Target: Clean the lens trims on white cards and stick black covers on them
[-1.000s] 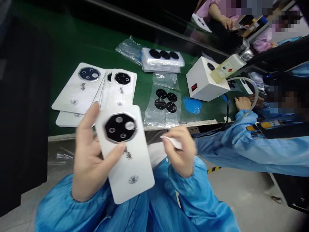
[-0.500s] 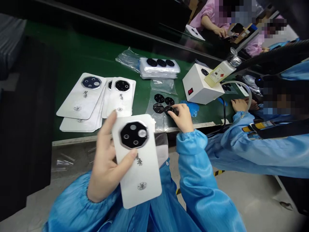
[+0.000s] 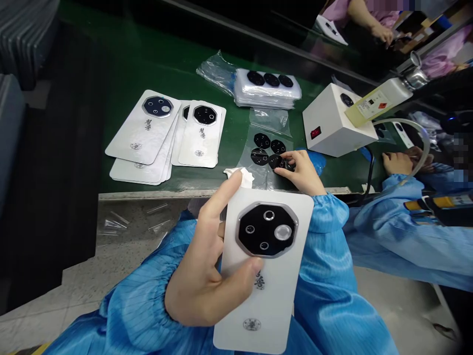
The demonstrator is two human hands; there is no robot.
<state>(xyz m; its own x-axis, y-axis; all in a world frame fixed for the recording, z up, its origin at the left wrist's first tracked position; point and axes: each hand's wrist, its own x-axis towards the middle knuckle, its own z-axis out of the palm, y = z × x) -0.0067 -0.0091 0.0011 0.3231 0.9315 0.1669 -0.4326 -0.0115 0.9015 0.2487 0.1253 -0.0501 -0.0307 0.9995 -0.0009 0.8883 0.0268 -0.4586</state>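
White phone back cover (image 3: pixel 268 305), long axis pointing at the bench, gripped by left hand (image 3: pixel 207 281); right hand (image 3: pixel 301 170) pinches narrowly on a black octagonal lens piece (image 3: pixel 276 161), on a plastic bag (image 3: pixel 246 172) at the near edge of the green workbench (image 3: pixel 155 59).

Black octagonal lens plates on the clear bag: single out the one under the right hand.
The lower-right black octagonal lens plate: the right hand has its fingers on it, while the other three on the clear plastic bag lie untouched.

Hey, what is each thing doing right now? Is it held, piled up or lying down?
Left hand: holding a white phone back cover, camera side up.
Right hand: pinching a black lens plate.
Other lens plates: lying on clear plastic.
White tissue: crumpled.
Other back covers: overlapping on a green mat.
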